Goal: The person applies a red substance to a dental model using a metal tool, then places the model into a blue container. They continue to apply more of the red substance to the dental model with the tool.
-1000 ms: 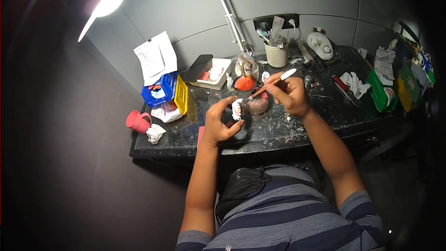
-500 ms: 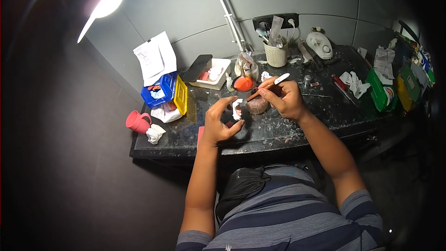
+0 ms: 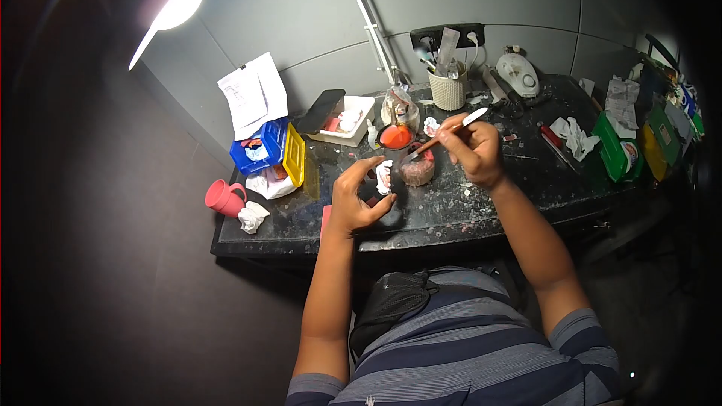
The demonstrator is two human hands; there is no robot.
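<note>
My left hand point(image 3: 359, 199) is closed with thumb and fingers around a small white and pink denture piece point(image 3: 384, 177), holding it upright by its two ends. In my right hand point(image 3: 472, 152) is a wax knife point(image 3: 440, 140) with a brown handle and a pale blade at its upper end. Its lower tip points down-left, over the edge of a round pinkish plaster block point(image 3: 417, 171) on the bench. Just behind that tip sits a bright orange-red disc point(image 3: 395, 135), in front of a clear plastic bag point(image 3: 400, 107).
A white tray point(image 3: 353, 129) with a dark lid stands behind my left hand. Farther left are a blue and yellow box point(image 3: 265, 152) and a pink mug point(image 3: 224, 197). Toward the back stands a tool cup point(image 3: 448, 93); crumpled tissue point(image 3: 577, 139) and a green box point(image 3: 615, 149) lie right.
My right hand has shifted up and to the right, turning the wax knife so its lower tip is now over the plaster block. My left hand holds the denture piece almost unmoved.
</note>
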